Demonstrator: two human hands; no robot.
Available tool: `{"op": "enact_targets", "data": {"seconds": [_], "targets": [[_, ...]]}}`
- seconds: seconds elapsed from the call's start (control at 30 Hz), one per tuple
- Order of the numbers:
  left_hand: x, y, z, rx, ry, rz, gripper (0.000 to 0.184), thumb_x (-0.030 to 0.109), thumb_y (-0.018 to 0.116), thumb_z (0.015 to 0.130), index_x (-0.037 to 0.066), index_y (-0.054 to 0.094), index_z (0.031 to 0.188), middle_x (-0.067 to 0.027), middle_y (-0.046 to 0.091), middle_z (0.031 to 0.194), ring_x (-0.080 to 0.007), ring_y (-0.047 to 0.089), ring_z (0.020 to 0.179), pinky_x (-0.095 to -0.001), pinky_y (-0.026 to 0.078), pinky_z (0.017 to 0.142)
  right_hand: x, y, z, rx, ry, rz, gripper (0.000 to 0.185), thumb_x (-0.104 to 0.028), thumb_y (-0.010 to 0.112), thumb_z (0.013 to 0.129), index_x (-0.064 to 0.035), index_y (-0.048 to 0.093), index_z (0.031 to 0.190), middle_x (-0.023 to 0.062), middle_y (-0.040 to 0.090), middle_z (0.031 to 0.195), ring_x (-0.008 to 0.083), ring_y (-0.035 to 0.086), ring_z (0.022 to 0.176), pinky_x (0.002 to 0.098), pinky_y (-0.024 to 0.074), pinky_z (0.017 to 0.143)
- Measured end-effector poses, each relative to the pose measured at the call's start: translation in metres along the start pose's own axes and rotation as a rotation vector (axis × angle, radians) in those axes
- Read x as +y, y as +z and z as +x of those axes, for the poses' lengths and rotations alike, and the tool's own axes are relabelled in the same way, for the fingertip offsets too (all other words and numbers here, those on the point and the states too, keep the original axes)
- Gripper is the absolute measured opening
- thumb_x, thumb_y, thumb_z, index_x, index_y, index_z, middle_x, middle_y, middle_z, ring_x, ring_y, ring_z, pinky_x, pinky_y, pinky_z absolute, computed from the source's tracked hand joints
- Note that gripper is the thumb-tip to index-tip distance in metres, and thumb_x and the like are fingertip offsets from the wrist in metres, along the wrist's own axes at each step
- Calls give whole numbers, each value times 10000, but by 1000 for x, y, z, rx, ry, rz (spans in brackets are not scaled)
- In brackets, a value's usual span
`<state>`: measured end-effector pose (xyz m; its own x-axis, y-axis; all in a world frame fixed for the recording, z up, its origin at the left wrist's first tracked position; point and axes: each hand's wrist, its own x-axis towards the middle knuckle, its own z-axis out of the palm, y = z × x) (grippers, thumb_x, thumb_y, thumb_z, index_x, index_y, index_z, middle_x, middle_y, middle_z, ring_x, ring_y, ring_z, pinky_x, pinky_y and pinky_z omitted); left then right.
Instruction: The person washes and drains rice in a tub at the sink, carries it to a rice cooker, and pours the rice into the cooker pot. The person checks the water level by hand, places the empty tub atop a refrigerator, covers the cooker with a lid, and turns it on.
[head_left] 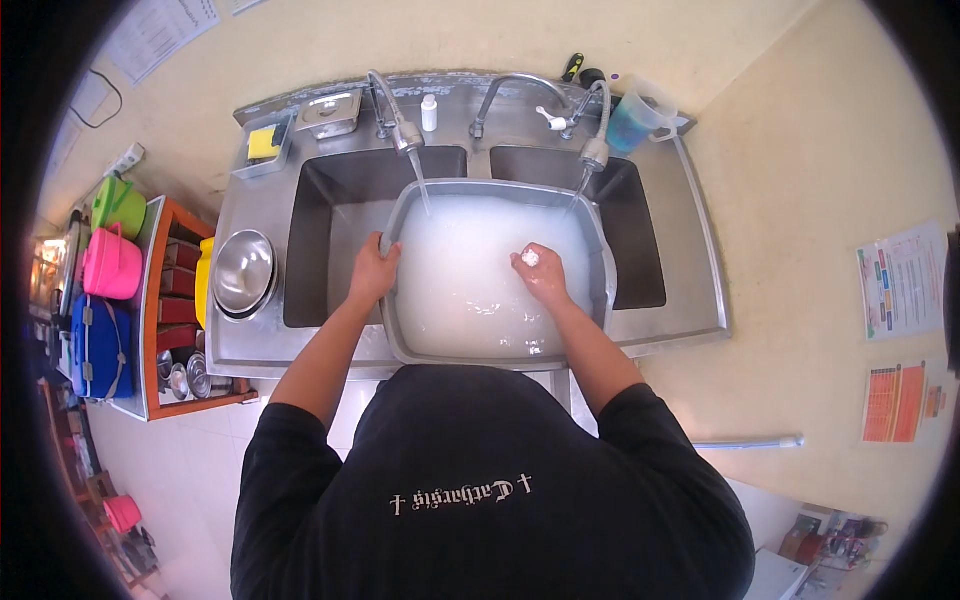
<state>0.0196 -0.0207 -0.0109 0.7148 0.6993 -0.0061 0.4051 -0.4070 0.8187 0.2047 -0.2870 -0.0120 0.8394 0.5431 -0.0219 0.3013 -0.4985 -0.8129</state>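
A large grey tub [398, 330] rests across the two sinks, filled with cloudy white water [470, 270]. My left hand [375, 270] grips the tub's left rim, fingers over the edge. Above the water on the right side, my right hand [545, 278] is closed around a small white clump [530, 257] that shows at the top of the fist; its kind is not clear. Water runs into the tub from the left faucet [405, 135] and from the right faucet [595, 152].
Metal bowls [243, 272] sit on the counter at left. Behind the sinks stand a white bottle [429, 113], a lidded steel pan [330, 114], a yellow sponge [264, 143] in a clear container and a jug of blue liquid [634, 118]. An orange shelf [150, 350] stands left.
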Motion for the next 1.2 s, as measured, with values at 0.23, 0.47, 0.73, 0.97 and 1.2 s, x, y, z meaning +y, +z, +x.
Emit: {"op": "enact_targets", "data": {"seconds": [0.23, 0.47, 0.73, 0.97, 1.2], "targets": [[6, -3, 1, -40, -33, 38, 412, 299, 620, 886, -26, 568, 1135, -287, 642, 1040, -466, 602, 1013, -484, 476, 860, 32, -2, 26, 288, 151, 192, 261, -235, 720, 798, -14, 611, 714, 71, 579, 600, 165, 496, 545, 355, 415, 550], [3, -1, 2, -29, -83, 79, 461, 321, 617, 880, -34, 557, 1168, -314, 625, 1063, -478, 597, 1022, -496, 476, 869, 44, -11, 70, 393, 135, 259, 174, -169, 719, 795, -43, 622, 727, -7, 568, 633, 106, 502, 571, 309, 404, 539], [13, -6, -1, -26, -19, 135, 451, 317, 612, 880, -34, 555, 1158, -320, 622, 1060, -483, 595, 1019, -497, 477, 864, 55, 1, 80, 347, 124, 399, 139, -152, 720, 788, -70, 621, 736, -19, 556, 630, 81, 491, 530, 284, 382, 487], [10, -5, -3, -20, -13, 122, 442, 310, 614, 883, -29, 556, 1161, -308, 622, 1080, -481, 591, 1029, -496, 477, 865, 37, -1, 78, 343, 143, 565, 138, -93, 705, 803, -92, 587, 729, -33, 519, 595, 69, 459, 468, 262, 341, 420], [9, -5, -2, -44, -34, 104, 462, 314, 618, 886, -34, 549, 1182, -305, 627, 1075, -476, 593, 1035, -490, 478, 869, 40, 1, 79, 321, 113, 644, 180, -101, 693, 818, -97, 554, 704, -41, 472, 545, 69, 420, 416, 253, 312, 388]]}}
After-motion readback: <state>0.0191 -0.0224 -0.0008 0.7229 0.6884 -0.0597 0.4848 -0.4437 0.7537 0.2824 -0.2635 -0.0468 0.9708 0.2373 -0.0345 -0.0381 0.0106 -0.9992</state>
